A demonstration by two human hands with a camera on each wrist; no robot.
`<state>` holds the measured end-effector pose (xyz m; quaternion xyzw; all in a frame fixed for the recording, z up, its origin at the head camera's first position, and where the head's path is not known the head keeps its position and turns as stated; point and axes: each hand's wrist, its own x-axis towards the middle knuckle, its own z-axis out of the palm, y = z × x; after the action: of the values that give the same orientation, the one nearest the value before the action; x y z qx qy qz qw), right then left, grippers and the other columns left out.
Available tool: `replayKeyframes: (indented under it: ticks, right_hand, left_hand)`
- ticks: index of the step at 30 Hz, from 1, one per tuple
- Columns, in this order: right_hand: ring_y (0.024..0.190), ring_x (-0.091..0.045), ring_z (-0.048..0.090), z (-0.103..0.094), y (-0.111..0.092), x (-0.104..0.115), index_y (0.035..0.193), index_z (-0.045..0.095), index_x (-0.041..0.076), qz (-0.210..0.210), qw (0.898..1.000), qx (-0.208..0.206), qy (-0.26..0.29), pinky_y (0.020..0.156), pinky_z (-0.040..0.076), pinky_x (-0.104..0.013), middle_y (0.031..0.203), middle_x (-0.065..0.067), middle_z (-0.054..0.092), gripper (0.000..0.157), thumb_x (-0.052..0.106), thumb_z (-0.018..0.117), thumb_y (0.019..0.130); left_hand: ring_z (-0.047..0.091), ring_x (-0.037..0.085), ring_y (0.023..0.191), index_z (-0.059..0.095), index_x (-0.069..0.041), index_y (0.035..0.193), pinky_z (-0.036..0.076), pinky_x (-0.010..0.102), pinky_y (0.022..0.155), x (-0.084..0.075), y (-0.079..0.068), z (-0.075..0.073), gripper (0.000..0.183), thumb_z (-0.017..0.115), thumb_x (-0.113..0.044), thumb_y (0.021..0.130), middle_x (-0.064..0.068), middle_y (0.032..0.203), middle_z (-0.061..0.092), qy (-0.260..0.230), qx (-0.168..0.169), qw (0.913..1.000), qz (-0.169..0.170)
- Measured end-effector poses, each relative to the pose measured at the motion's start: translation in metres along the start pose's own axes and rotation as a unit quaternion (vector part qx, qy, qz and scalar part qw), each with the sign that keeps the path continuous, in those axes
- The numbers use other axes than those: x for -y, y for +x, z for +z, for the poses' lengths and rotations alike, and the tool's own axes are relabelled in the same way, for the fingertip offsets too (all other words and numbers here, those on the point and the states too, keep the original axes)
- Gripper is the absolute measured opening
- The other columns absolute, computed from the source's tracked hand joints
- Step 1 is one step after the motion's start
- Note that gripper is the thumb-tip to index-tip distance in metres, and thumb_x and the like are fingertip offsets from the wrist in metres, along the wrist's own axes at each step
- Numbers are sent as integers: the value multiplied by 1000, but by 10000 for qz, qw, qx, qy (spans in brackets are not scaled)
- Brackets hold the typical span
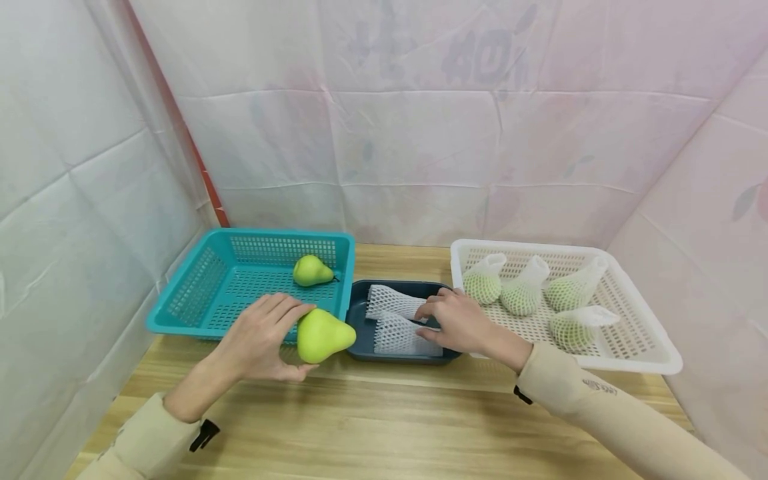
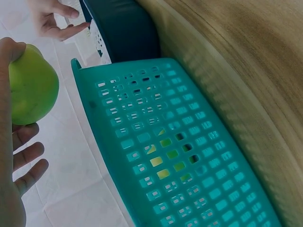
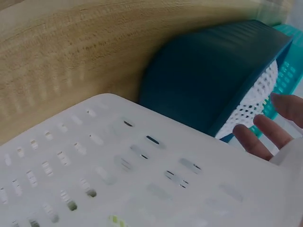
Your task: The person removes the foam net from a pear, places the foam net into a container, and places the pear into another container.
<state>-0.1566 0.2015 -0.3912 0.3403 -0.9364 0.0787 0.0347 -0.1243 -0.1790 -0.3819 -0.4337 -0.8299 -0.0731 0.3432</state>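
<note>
My left hand (image 1: 261,340) grips a yellow-green pear (image 1: 323,336) by its rounded end, thumb below and fingers above, over the near right corner of the teal basket. In the left wrist view the same pear (image 2: 35,87) sits between thumb and fingers, the other fingers spread loosely. My right hand (image 1: 459,321) reaches over the right side of a dark blue tray (image 1: 396,359), thumb and fingers apart. Two white foam net sleeves (image 1: 393,301) lie flat in that tray. The right wrist view shows the fingertips (image 3: 244,135) right at the white netting (image 3: 246,109).
One more pear (image 1: 312,271) lies in the teal basket (image 1: 198,300) on the left. At the right, a white basket (image 1: 648,320) holds several pears in foam nets (image 1: 522,293). All stand on a wooden table (image 1: 372,420), with sheet walls (image 1: 408,147) behind and beside.
</note>
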Motion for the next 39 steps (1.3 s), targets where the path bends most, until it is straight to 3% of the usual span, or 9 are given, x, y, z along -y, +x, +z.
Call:
replayKeyframes:
  ticks: [3,7,8,10,14,15,20,25,39]
  right_hand:
    - [102,-25,67,-1,-5,1,113,81,17,-18,9995,-288,-149,87,57,-46,110,-2,80,31,39,81,91]
    - [113,-28,68,-1,-14,0,126,75,15,-202,9970,-678,-305,95,59,-51,120,-6,77,50,48,80,90]
    - [115,-29,69,0,-16,0,130,73,14,-273,9960,-768,-378,96,59,-52,123,-6,76,55,51,80,89]
    - [119,-31,68,1,-20,0,137,70,14,-403,9933,-928,-552,98,58,-53,128,-8,74,67,56,80,86]
    - [125,-34,66,4,-30,1,146,62,13,-567,9872,-1197,-888,101,57,-53,138,-12,69,84,68,76,84]
    - [126,-35,65,5,-33,2,147,61,12,-572,9859,-1253,-955,102,56,-54,139,-13,68,87,71,73,85]
    - [133,-40,61,8,-48,5,152,55,11,-393,9820,-1410,-1191,109,51,-58,148,-17,62,98,87,47,91]
    - [139,-41,56,8,-60,6,154,54,13,-49,9794,-1533,-1313,112,47,-59,155,-18,57,106,94,32,89]
    - [142,-46,51,5,-90,0,154,53,12,557,9748,-1781,-1223,117,40,-64,160,-19,51,113,98,26,86]
  left_hand:
    - [67,25,92,72,-4,115,61,40,75,2,0,0,94,91,-64,46,8,101,74,-13,11,10000,20]
    - [68,26,90,72,-3,114,61,42,75,6,0,0,80,73,-70,69,8,101,74,13,-8,10000,89]
    - [68,26,90,72,-3,114,61,42,75,7,0,0,80,72,-70,70,8,100,74,13,-8,9999,99]
    - [68,26,90,72,-3,114,61,42,74,9,0,0,80,73,-70,70,8,100,74,37,11,9999,100]
    - [67,26,90,72,-3,114,61,42,73,13,2,0,92,91,-63,47,8,101,74,35,117,9999,19]
    - [67,26,90,72,-3,114,61,42,73,15,2,1,93,92,-62,46,8,101,74,40,156,9999,-4]
    - [67,26,91,71,-2,114,61,41,75,26,1,2,92,93,-62,48,9,102,73,47,417,9991,-89]
    - [67,27,93,71,-1,114,63,43,79,38,-1,2,90,94,-61,52,10,104,74,83,725,9971,-230]
    - [66,30,93,70,0,113,63,46,79,79,-11,3,87,92,-61,56,11,103,72,321,1303,9906,-258]
